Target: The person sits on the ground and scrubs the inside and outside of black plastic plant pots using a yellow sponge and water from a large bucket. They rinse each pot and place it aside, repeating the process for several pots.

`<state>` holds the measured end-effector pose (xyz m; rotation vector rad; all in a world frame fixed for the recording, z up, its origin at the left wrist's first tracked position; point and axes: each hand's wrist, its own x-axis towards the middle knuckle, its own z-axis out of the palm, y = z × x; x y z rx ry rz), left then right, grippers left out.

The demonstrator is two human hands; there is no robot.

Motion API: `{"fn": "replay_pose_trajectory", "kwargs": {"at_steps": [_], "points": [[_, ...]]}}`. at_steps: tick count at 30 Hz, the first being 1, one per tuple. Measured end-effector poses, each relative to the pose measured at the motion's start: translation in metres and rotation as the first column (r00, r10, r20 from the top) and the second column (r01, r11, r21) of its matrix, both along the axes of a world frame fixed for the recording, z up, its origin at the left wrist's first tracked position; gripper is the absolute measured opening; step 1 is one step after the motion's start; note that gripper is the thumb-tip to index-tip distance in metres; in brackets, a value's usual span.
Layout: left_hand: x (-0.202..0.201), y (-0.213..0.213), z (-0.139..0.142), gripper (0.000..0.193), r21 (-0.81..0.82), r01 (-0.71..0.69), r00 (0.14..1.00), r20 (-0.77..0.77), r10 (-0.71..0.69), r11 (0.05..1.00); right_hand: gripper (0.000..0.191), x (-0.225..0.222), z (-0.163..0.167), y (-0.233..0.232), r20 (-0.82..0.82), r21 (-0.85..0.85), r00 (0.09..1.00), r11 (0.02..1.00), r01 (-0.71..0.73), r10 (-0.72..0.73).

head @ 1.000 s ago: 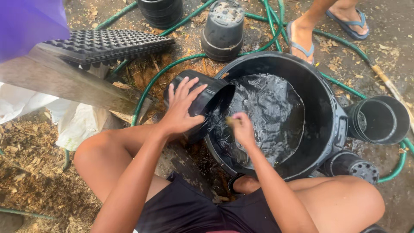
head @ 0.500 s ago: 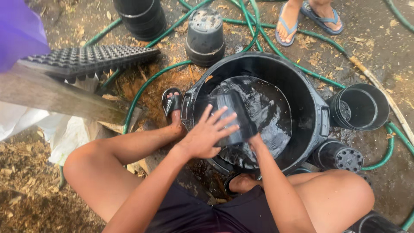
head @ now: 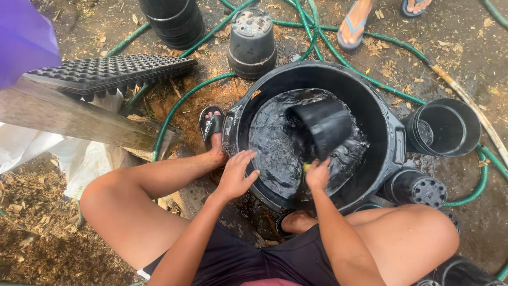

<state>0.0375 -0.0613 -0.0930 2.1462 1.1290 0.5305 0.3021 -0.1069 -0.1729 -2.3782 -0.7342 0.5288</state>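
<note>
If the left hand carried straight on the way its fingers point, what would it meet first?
Probably the dark water inside the big black plastic tub; the left hand already rests at its near rim, though depth is unclear.

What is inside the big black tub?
The big black tub holds dark water and a black plastic pot, half sunk. The right hand reaches in with something yellow. The bottom is hidden by water.

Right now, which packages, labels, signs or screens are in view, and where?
White plastic sack: left edge, on the ground under a wooden plank; crumpled, plain white.
Sandal strap mark: on the black sandal left of the black tub; small, pale.
No signs or screens.
</note>
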Motion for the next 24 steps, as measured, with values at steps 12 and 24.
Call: {"fn": "replay_pose_trajectory", "kwargs": {"at_steps": [12,24], "points": [[0.047,-0.002,-0.023,0.065,-0.688,-0.247,0.855,0.177,0.488,0.683,0.020,-0.031,0.018,0.020,-0.949,0.227,0.283,0.923,0.309,0.139],[0.071,0.013,-0.018,0.067,-0.842,-0.142,0.848,0.168,0.502,0.521,0.026,-0.006,0.025,0.025,-0.828,0.432,0.473,0.880,0.196,0.301]]}}
